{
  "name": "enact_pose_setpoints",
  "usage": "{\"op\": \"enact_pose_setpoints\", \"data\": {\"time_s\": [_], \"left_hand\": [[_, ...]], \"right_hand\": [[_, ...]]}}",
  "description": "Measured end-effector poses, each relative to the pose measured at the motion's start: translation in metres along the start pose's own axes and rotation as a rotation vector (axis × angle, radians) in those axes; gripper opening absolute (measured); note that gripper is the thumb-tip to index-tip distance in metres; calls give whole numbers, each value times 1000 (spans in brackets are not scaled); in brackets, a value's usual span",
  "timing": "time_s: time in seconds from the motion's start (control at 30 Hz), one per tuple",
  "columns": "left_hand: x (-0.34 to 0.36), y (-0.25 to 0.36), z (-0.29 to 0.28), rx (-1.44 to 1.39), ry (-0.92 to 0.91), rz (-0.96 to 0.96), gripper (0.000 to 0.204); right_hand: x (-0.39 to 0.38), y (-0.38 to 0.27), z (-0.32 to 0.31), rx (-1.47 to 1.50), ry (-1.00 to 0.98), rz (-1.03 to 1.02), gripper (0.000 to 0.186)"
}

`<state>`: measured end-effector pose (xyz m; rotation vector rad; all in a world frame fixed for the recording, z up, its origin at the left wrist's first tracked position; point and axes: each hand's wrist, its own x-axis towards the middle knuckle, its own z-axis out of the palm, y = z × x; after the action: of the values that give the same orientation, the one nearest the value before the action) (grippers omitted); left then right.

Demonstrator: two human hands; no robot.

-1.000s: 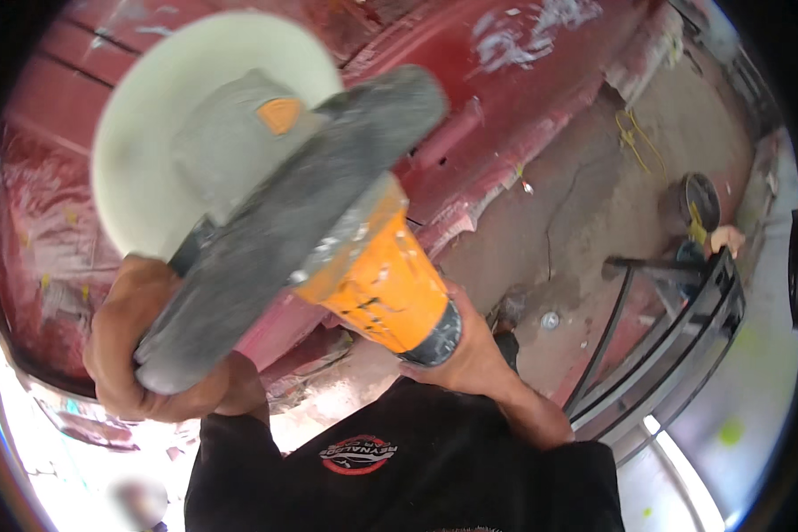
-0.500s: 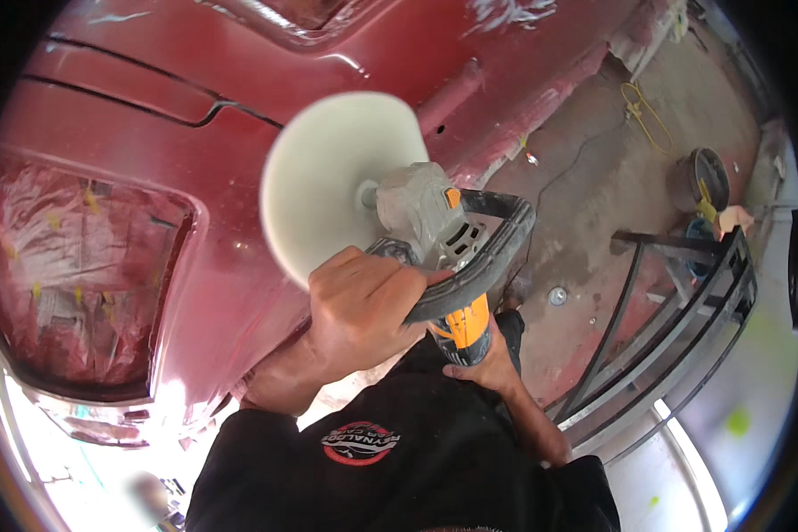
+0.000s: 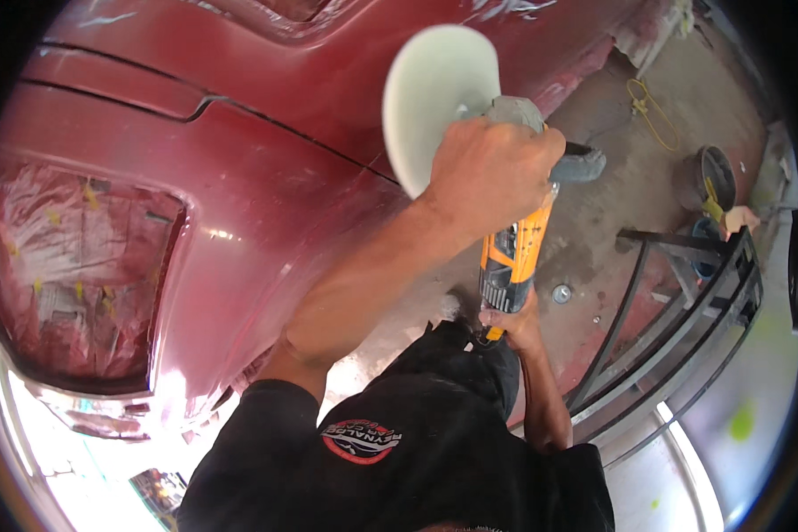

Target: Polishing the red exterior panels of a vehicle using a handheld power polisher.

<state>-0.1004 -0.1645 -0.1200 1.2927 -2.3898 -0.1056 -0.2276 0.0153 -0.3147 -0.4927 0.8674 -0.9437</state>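
Observation:
A grey, orange and black car polisher (image 3: 525,244) is in both of my hands. My left hand (image 3: 492,168) is closed around its black loop handle, near the grey head. My right hand (image 3: 521,321) grips the lower end of the orange and black body. The round off-white polishing pad (image 3: 430,102) looks smeared, as if spinning, and stands on edge beside the dark red car body (image 3: 293,195). Whether the pad touches the paint I cannot tell. My left hand hides most of the loop handle and part of the head.
Red-sprayed masking sheet (image 3: 80,266) covers a car window at left. At right stands a dark metal frame (image 3: 665,337), with a dark bucket (image 3: 714,177) beyond it. A yellow cord (image 3: 652,115) lies on the concrete floor (image 3: 629,186), as does a small round metal object (image 3: 561,293).
The polisher has moved up and to the right, its pad turning more edge-on. My left arm has stretched out with it, and my right hand has shifted slightly up and right.

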Motion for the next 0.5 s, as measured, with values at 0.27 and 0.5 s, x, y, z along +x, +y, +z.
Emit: {"op": "enact_pose_setpoints", "data": {"time_s": [0.27, 0.5], "left_hand": [[-104, 10, -71, 52, 40, -6, 21], [-118, 34, -184, 244, -76, 107, 24]], "right_hand": [[-47, 50, 39, -55, -137, 48, 101], [-40, 34, 96, -301, -320, -78, 111]]}}
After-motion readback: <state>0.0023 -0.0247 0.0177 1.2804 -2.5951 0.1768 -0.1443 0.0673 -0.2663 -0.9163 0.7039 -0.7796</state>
